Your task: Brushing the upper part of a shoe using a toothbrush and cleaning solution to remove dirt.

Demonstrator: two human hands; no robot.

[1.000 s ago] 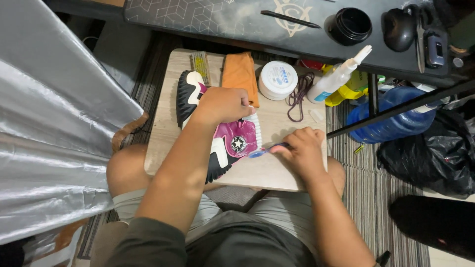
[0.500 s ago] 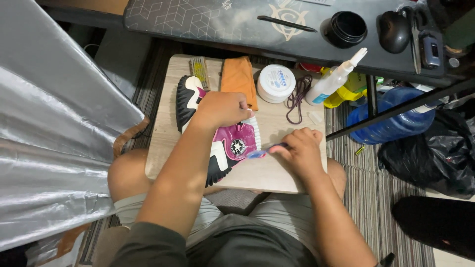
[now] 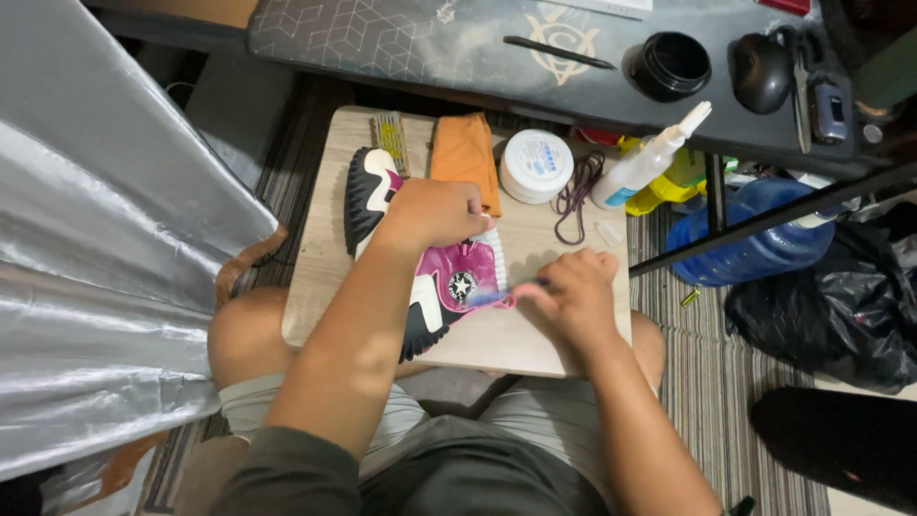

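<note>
We see the left hand [image 3: 435,212] clamped over the upper part of a pink, white and black high-top sneaker [image 3: 420,248] that lies on its side across the middle of a small light wooden board [image 3: 535,330] resting on the person's knees; its fingers curl down around the shoe and pin it to the board. The right hand [image 3: 571,296] is closed in a loose fist around a thin pink-and-blue toothbrush [image 3: 497,297], whose head lies against the pink side panel near the round star patch. Compared with a second ago, the shoe and the left hand sit in nearly the same spot, while the brush hand has shifted only slightly along the panel, so we judge that short scrubbing strokes over one area are under way rather than a move to a new part of the shoe. Along the far edge of the board lie a folded orange cloth [image 3: 465,155], a round white tub with a lid [image 3: 536,165], a coiled dark purple shoelace [image 3: 575,186] and a small yellowish bristle brush [image 3: 390,139]. At the far right corner leans a white squeeze bottle with a pointed nozzle [image 3: 650,161]. Beyond the right edge, on the floor, lies a large blue water jug [image 3: 755,234].
</note>
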